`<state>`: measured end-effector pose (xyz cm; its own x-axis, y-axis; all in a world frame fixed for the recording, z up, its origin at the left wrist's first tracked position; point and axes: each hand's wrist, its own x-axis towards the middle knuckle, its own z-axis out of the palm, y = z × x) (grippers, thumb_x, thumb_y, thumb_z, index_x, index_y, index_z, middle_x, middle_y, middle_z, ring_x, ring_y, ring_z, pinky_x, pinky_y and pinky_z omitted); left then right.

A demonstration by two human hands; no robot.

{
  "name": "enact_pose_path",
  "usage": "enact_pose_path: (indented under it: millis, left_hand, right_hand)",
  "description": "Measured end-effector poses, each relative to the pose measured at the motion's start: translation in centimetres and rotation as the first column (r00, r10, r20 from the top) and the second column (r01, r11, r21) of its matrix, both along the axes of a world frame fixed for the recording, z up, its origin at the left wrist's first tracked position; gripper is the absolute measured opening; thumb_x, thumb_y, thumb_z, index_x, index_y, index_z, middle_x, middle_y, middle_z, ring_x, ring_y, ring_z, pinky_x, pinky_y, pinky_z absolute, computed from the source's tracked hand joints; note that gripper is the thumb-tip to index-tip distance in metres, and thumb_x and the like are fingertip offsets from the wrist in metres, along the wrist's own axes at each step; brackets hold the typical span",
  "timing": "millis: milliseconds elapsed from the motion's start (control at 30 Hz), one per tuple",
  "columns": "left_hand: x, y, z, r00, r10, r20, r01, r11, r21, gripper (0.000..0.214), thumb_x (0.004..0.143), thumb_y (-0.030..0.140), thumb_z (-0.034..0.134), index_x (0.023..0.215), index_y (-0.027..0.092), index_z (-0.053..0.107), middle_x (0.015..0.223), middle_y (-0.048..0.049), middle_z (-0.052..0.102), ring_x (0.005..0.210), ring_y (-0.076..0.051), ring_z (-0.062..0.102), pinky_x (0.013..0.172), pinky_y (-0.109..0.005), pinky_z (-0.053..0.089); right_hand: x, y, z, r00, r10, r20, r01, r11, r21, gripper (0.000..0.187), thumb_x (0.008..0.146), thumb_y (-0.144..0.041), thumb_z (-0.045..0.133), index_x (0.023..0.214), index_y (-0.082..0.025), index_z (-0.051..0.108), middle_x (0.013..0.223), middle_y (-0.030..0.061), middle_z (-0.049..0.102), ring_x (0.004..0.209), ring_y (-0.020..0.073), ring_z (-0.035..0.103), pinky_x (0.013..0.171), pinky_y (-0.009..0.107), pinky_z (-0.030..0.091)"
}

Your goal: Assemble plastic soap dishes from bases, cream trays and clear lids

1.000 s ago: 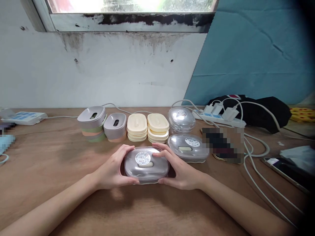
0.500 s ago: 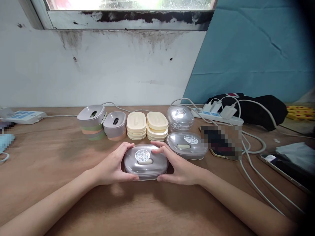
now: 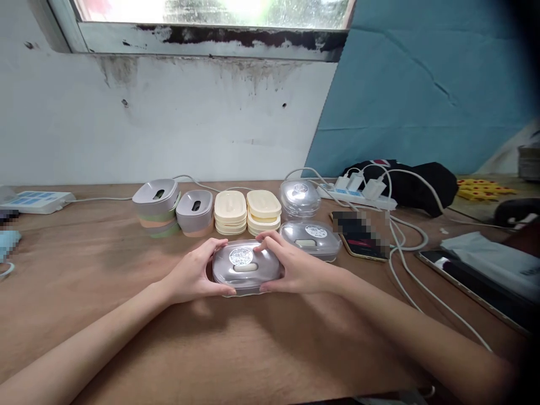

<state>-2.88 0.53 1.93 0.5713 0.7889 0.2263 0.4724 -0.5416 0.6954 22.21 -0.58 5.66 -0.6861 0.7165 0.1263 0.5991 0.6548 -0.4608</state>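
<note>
My left hand curves around the left end of an oval grey soap box. On the opposite end, my right hand grips the same box, its thumb at the near edge and fingers over the top. The box has a clear domed lid with a round silvery sticker, and a pale slot shows through it. Just behind the right hand sits a similar lidded box. Stacked cream lid-like pieces and another cream stack stand behind the held box.
Grey-topped trays over green and orange ones, plus a smaller stack, stand at left. Clear lids are piled behind. Rightward lie a power strip with cables, a phone and a larger dark device.
The held soap box has shifted slightly away from me, toward the stacks, with both hands still around it. The camera view has also shifted, showing more of the right side.
</note>
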Motion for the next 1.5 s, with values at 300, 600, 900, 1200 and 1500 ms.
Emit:
enact_pose_path:
  millis: [300, 600, 900, 1200, 1500]
  left_hand:
    - [0.1, -0.4, -0.6, 0.997, -0.053, -0.063, 0.058, 0.994, 0.09, 0.093, 0.065, 0.045, 0.072, 0.137, 0.023, 0.018, 0.136, -0.0136, 0.035, 0.124, -0.03, 0.038, 0.101, -0.044, 0.036]
    - [0.1, -0.8, -1.2, 0.977, -0.127, -0.169, 0.153, 0.976, 0.155, 0.104, 0.067, 0.05, 0.069, 0.142, 0.025, 0.001, 0.142, -0.0163, 0.024, 0.123, -0.032, 0.039, 0.101, -0.047, 0.034]
    - [0.1, -0.7, -1.7, 0.966, -0.083, -0.244, 0.129, 0.976, 0.177, 0.098, 0.072, 0.05, 0.064, 0.142, 0.027, -0.001, 0.143, -0.0139, 0.023, 0.125, -0.031, 0.035, 0.101, -0.046, 0.034]
    - [0.1, -0.6, -1.9, 0.962, -0.076, -0.262, 0.133, 0.969, 0.21, 0.097, 0.073, 0.05, 0.063, 0.141, 0.029, -0.003, 0.142, -0.0135, 0.025, 0.123, -0.032, 0.036, 0.1, -0.048, 0.034]
    - [0.3, -0.8, -1.5, 0.954, -0.064, -0.294, 0.134, 0.965, 0.225, 0.09, 0.077, 0.048, 0.06, 0.142, 0.024, 0.004, 0.142, -0.0155, 0.028, 0.125, -0.033, 0.034, 0.1, -0.049, 0.032]
  right_hand:
    - [-1.1, 0.0, 1.0, 0.981, 0.022, 0.193, -0.036, 0.997, 0.069, 0.087, 0.061, -0.04, 0.071, 0.134, -0.015, 0.03, 0.118, 0.0145, 0.044, 0.105, 0.0293, 0.045, 0.086, 0.042, 0.042]
    - [4.4, -4.9, 1.7, 0.977, -0.132, 0.165, 0.143, 0.988, -0.055, 0.082, 0.057, -0.034, 0.072, 0.13, -0.022, 0.037, 0.121, 0.0102, 0.044, 0.107, 0.0285, 0.048, 0.088, 0.038, 0.043]
    - [11.5, -6.1, 1.4, 0.916, -0.301, 0.266, 0.304, 0.952, 0.034, 0.08, 0.064, -0.042, 0.069, 0.135, -0.029, 0.033, 0.132, 0.01, 0.038, 0.12, 0.0337, 0.039, 0.093, 0.047, 0.041]
    - [12.8, -4.5, 1.7, 0.904, -0.302, 0.303, 0.273, 0.953, 0.133, 0.085, 0.058, -0.039, 0.073, 0.134, -0.033, 0.036, 0.124, 0.0095, 0.044, 0.111, 0.0335, 0.046, 0.088, 0.049, 0.042]
    - [12.7, -3.3, 1.6, 0.91, -0.276, 0.31, 0.235, 0.958, 0.162, 0.091, 0.057, -0.036, 0.075, 0.137, -0.033, 0.031, 0.129, 0.0096, 0.04, 0.117, 0.0361, 0.042, 0.091, 0.053, 0.04]
